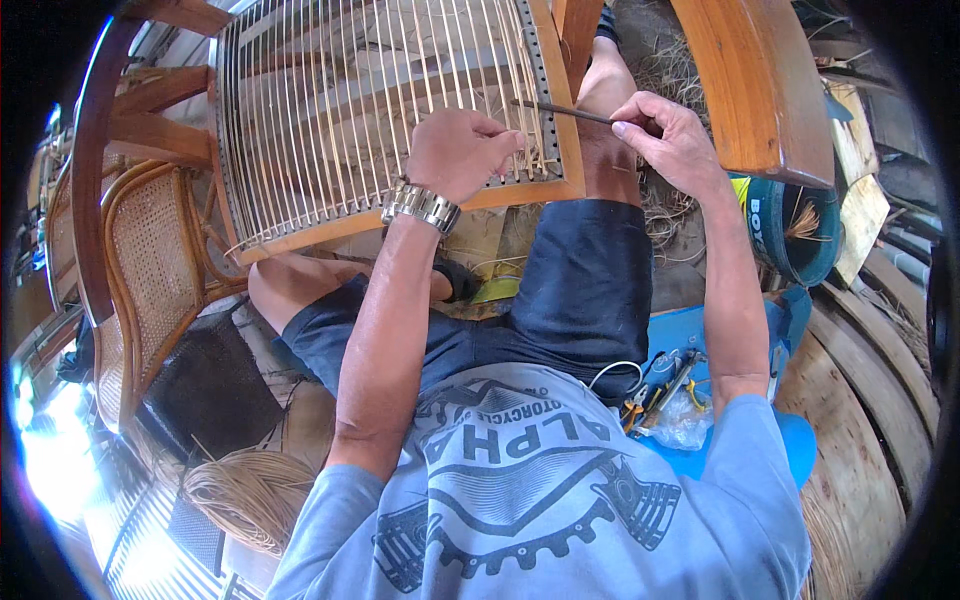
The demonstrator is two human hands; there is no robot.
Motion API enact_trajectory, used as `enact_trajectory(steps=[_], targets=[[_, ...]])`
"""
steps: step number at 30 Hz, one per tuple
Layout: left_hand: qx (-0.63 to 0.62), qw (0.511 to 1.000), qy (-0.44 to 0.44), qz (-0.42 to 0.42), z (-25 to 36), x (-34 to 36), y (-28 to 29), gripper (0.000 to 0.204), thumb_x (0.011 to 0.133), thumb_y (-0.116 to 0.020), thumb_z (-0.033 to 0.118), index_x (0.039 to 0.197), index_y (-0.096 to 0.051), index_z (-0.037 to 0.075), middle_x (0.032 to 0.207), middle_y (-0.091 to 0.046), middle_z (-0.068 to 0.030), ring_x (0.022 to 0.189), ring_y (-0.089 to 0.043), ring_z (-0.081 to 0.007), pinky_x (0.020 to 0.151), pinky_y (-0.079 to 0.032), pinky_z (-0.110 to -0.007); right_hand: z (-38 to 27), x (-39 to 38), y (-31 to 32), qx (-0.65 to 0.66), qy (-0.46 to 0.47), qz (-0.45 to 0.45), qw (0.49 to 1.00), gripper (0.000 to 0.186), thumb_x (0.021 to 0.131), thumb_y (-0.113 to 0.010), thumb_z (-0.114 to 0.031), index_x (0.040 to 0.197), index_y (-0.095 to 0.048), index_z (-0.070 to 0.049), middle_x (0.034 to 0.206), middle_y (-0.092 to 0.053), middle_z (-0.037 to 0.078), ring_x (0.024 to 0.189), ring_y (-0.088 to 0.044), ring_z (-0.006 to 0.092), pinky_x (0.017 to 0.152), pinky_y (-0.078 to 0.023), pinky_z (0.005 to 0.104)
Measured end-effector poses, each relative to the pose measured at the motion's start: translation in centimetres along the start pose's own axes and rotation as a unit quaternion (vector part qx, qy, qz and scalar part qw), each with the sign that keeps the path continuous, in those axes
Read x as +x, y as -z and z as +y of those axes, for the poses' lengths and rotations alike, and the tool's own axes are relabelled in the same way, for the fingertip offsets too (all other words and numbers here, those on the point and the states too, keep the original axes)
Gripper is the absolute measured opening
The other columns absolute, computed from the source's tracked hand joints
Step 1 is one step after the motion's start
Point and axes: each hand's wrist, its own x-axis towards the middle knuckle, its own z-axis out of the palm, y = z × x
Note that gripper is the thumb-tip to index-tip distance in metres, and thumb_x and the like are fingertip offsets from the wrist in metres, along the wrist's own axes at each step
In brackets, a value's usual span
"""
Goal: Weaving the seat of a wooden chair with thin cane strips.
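Across my lap leans a wooden chair frame (572, 150) with a row of small holes along its edge. Pale cane strands (350, 110) are strung side by side over its opening. My left hand (462, 152), with a metal watch (425, 206) at the wrist, is above the strands near the right side of the frame. Its thumb and fingers are pinched together; what they hold, if anything, is too small to make out. Between the fingers of my right hand (672, 140) is a thin dark rod (570, 112), its tip pointing left over the holed edge.
A curved wooden piece (755, 80) rises at upper right, close to my right hand. Beside it stands a dark teal bucket (808, 240). Hand tools (660, 390) lie on a blue surface by my right thigh. At left are a cane-backed chair (155, 260) and a cane bundle (250, 495).
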Motion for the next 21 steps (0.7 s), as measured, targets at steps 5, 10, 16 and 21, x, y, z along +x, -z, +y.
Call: enact_trajectory(steps=[5, 10, 16, 21], targets=[[0.011, 1.000, 0.003, 0.004, -0.10, 0.23, 0.01, 0.030, 0.083, -0.066, 0.036, 0.080, -0.079, 0.009, 0.061, -0.071, -0.0003, 0.059, -0.068, -0.0151, 0.065, -0.056, -0.031, -0.27, 0.24, -0.05, -0.006, -0.020, -0.004, 1.000, 0.007, 0.093, -0.067, -0.010, 0.094, -0.066, -0.003, 0.079, -0.058, -0.004, 0.072, -0.049, 0.0048, 0.067, -0.043, 0.0241], [-0.003, 1.000, 0.001, 0.008, -0.25, 0.21, -0.05, 0.030, 0.082, -0.065, 0.036, 0.077, -0.079, 0.009, 0.061, -0.071, 0.0000, 0.059, -0.068, -0.0142, 0.066, -0.056, -0.032, -0.33, 0.28, 0.04, -0.018, -0.014, -0.009, 1.000, 0.008, 0.094, -0.067, -0.010, 0.094, -0.066, -0.003, 0.080, -0.059, -0.004, 0.075, -0.050, 0.0049, 0.069, -0.044, 0.0240], [-0.037, 0.999, 0.010, -0.007, -0.77, 0.27, -0.01, 0.031, 0.082, -0.066, 0.035, 0.074, -0.079, 0.009, 0.062, -0.071, 0.0002, 0.060, -0.068, -0.0124, 0.065, -0.056, -0.030, -0.13, 0.31, 0.02, -0.014, -0.001, -0.006, 1.000, 0.008, 0.094, -0.067, -0.010, 0.094, -0.066, -0.002, 0.080, -0.059, -0.004, 0.076, -0.050, 0.0046, 0.070, -0.044, 0.0237], [-0.049, 0.998, 0.025, -0.014, -0.33, 0.16, 0.07, 0.030, 0.082, -0.066, 0.033, 0.069, -0.077, 0.009, 0.060, -0.070, -0.0004, 0.056, -0.068, -0.0108, 0.061, -0.055, -0.028, -0.20, 0.27, 0.13, 0.012, -0.006, -0.009, 1.000, 0.007, 0.093, -0.068, -0.010, 0.094, -0.067, -0.002, 0.079, -0.058, -0.004, 0.075, -0.049, 0.0038, 0.069, -0.044, 0.0230]])
